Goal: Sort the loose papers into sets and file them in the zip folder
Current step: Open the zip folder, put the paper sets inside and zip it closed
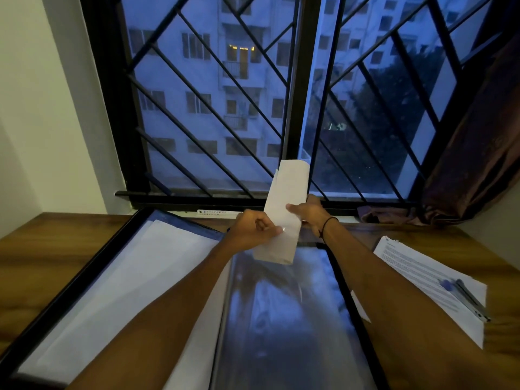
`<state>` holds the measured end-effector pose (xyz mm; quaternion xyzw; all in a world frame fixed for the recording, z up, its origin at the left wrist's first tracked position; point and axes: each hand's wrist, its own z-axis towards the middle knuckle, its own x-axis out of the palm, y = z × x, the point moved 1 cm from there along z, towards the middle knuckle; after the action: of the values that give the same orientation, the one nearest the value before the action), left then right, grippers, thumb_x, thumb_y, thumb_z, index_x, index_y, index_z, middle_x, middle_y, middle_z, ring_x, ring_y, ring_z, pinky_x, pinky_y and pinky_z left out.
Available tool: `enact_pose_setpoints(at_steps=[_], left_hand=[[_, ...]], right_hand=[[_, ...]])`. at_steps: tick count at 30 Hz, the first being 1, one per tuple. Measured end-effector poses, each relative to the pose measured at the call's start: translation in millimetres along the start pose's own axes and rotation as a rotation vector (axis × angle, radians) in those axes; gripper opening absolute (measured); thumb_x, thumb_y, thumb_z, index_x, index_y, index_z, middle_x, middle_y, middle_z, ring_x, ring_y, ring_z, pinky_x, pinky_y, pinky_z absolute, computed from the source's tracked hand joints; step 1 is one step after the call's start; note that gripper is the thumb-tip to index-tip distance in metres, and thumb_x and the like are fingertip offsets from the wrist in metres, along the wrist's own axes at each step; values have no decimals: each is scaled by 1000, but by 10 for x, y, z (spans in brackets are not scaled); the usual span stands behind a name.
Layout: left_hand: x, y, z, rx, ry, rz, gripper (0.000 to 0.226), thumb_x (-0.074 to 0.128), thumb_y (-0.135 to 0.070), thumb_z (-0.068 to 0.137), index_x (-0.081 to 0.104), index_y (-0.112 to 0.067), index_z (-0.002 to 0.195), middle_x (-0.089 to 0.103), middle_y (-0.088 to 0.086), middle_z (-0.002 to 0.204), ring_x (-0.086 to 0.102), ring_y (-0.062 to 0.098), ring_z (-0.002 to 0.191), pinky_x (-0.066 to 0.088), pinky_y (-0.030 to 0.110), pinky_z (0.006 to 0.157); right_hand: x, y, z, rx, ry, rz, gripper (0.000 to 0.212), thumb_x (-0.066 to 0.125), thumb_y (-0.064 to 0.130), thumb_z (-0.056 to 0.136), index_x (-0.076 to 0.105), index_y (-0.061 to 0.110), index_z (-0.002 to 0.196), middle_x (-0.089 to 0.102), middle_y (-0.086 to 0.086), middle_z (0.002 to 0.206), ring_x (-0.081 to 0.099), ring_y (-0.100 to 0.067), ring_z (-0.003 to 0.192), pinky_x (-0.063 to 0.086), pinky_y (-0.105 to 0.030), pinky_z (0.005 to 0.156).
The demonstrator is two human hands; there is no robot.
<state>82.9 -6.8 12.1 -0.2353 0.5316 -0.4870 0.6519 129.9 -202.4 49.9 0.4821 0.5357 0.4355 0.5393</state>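
Observation:
Both my hands hold a set of white papers (287,198), curled into a narrow upright bundle, above the open zip folder (287,319). My left hand (257,228) pinches the bundle's lower left edge, where a small shiny bit shows by the thumb. My right hand (308,212) grips the bundle's right side. The folder lies spread on the desk, with a stack of white sheets (126,277) in its left half and a glossy clear pocket in its right half.
On the wooden desk (42,254) to the right lies a printed paper set (422,280) with a pen and a metal clip (464,298) on it. The barred window (225,94) stands behind, and a dark curtain (472,153) hangs at the right.

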Motion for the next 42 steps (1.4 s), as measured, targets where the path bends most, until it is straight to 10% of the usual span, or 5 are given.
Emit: enact_pose_setpoints(at_steps=[7,13,22,31,42], left_hand=[[-73,114,100,-222,-258,-139,30,69,-32,96,63,-17,121,69,-2,97,66,14,92,55,31,86],[-40,141,186,-346,-118,-244,26,77,-19,90,70,-11,114,76,18,96,75,35,92,60,53,89],[-17,-156,90,-114,26,-128,20,63,-20,102,69,-9,117,74,2,90,73,6,72,56,19,66],[-45,-153,19,-95,186,-235,24,73,-11,93,74,-3,116,77,18,104,73,18,87,59,25,78],[87,-85,155,30,280,-118,16,77,0,87,71,-6,101,75,25,97,73,19,84,61,33,83]], right_hand=[[-160,-136,-109,129,302,92,24,72,16,94,66,13,116,72,-13,118,66,-33,114,54,-56,98],[-134,-190,-107,99,370,-273,68,75,48,85,54,4,134,65,-19,131,66,-32,113,56,-55,95],[393,33,-37,160,77,-367,131,66,78,76,-5,7,160,37,-22,157,46,-42,137,45,-51,108],[286,6,134,208,-1,-266,27,49,6,95,62,4,118,68,-19,116,66,-33,98,57,-45,91],[-209,-368,99,-32,275,-121,37,84,7,79,72,7,115,74,-17,115,70,-34,107,55,-53,97]])
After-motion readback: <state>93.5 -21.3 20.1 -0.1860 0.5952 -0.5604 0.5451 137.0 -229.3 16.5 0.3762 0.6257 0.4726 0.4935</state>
